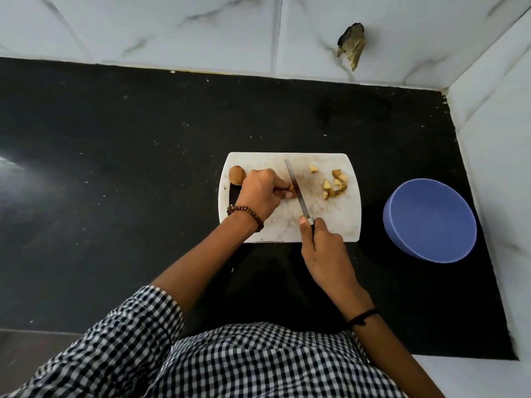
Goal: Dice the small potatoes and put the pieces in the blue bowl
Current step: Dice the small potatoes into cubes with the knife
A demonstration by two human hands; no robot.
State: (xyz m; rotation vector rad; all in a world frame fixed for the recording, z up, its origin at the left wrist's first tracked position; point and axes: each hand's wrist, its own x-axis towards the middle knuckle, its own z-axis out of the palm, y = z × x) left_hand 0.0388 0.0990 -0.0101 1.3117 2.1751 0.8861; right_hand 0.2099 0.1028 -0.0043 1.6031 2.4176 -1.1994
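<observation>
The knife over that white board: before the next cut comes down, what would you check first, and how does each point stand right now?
1. Right hand grips the steel knife by its handle: ok.
2. Left hand pinches the small brown potato piece just left of the blade: ok.
3. Fingertips clear of the edge: cannot tell, they sit very close.
4. White plastic cutting board lies flat on the black counter: ok.
5. Yellow diced pieces lie right of the blade, apart from it: ok.
6. Round blue bowl stands right of the board, nothing in it: ok.
</observation>
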